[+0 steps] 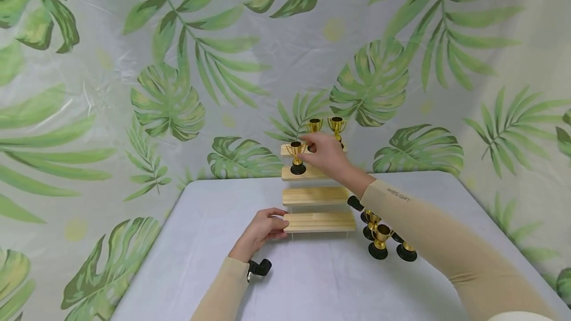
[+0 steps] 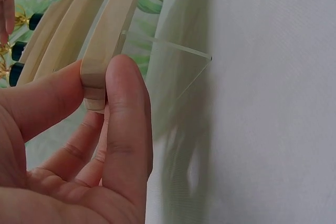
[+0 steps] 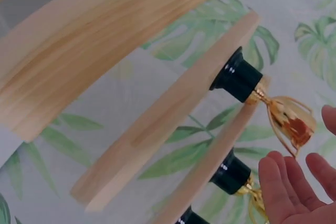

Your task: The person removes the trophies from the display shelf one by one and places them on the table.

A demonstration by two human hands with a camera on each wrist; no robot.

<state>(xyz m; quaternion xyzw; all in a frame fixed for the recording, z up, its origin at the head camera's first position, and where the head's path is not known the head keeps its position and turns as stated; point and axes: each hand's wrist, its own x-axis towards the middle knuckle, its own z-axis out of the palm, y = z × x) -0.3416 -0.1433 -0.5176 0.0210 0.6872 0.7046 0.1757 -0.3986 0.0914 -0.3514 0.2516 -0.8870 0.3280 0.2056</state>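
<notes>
two hands: left hand [image 1: 263, 229] pinches the bottom shelf [image 1: 319, 222]'s end, lying crosswise; right hand [image 1: 327, 155]'s grip released beside upright trophy [image 1: 296, 157].

Tiered wooden stand [image 1: 317, 196], table ctr: lower two steps bare. Third step: one gold trophy [image 1: 296, 156] at left end, right hand [image 1: 327, 155] just beside it. Top step: two trophies [image 1: 336, 126]. Trophy cluster [image 1: 381, 239] blocks stand's right side. Left hand [image 1: 263, 229] at bottom step's left end.

Gold trophy [image 1: 296, 157] upright on second-highest shelf, tiered wooden stand [image 1: 318, 222]
</notes>
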